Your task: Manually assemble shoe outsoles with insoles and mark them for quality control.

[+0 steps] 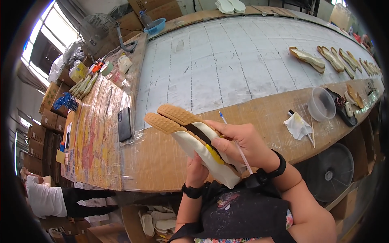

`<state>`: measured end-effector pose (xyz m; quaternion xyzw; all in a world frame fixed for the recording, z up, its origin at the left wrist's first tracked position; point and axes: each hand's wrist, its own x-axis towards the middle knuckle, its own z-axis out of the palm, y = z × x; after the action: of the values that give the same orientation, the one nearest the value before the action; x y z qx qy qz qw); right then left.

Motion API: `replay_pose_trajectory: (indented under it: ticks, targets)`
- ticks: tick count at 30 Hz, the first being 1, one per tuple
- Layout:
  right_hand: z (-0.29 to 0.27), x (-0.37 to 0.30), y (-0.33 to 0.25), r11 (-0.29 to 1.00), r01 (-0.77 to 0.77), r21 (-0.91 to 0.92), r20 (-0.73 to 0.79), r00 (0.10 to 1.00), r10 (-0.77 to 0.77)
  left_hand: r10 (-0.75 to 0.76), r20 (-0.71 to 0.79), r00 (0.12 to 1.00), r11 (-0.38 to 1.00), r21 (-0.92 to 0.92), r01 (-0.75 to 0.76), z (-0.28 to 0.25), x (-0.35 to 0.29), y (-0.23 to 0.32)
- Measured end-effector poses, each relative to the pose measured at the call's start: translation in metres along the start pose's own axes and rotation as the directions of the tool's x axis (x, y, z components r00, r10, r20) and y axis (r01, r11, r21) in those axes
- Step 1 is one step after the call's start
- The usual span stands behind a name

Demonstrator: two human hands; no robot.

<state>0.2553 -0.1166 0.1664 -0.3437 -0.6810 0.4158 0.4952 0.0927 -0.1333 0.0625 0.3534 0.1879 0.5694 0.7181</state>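
Note:
A pair of shoe soles with tan studded tread and cream ribbed sidewalls is held side by side, tilted, in front of my body above the table edge. My left hand (197,170) grips the nearer sole (186,143) from below by its sidewall. My right hand (246,146) closes around the farther sole (178,114) from the right, its thumb reaching toward the gap between the two. Some yellow (214,154) shows on the nearer sole's sidewall. A thin pale pen (242,154) with a blue tip is also tucked in my right hand, pointing away from me.
On the table lie a black phone (125,124), a clear plastic tub (321,104), a stained white cloth (298,126) and several soles (306,60) at far right. A jar (115,76) and more soles (84,86) are at left. Another person (46,200) stands lower left.

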Motion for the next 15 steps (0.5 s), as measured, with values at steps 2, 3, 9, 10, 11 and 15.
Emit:
replay_pose_trajectory:
  ticks: [2, 3, 9, 10, 11, 15]
  targets:
    - [-0.003, 0.000, -0.004, 0.999, -0.019, 0.027, 0.007, 1.000, 0.019, 0.025, -0.024, 0.999, 1.000, 0.010, -0.025, 0.000, -0.003, 0.000]
    - [-0.004, 0.001, -0.006, 0.998, -0.040, 0.051, 0.013, 0.999, 0.039, 0.022, -0.026, 0.999, 1.000, 0.011, -0.022, 0.000, -0.004, 0.000]
    - [-0.018, 0.003, -0.014, 0.997, -0.075, 0.016, 0.050, 0.996, 0.074, 0.007, -0.027, 1.000, 1.000, 0.028, -0.007, -0.002, -0.013, -0.001]
    - [-0.021, 0.005, -0.014, 0.997, -0.073, 0.015, 0.050, 0.996, 0.072, -0.013, -0.046, 0.999, 0.999, 0.029, 0.014, -0.003, -0.015, -0.001]
    - [-0.024, 0.007, -0.015, 0.995, -0.092, 0.024, 0.083, 0.992, 0.090, -0.033, -0.067, 0.997, 0.999, 0.030, 0.035, -0.004, -0.016, -0.002]
    - [-0.026, 0.010, -0.022, 0.993, -0.115, -0.014, 0.108, 0.987, 0.116, -0.008, -0.025, 1.000, 1.000, 0.022, 0.009, -0.002, -0.016, -0.002]
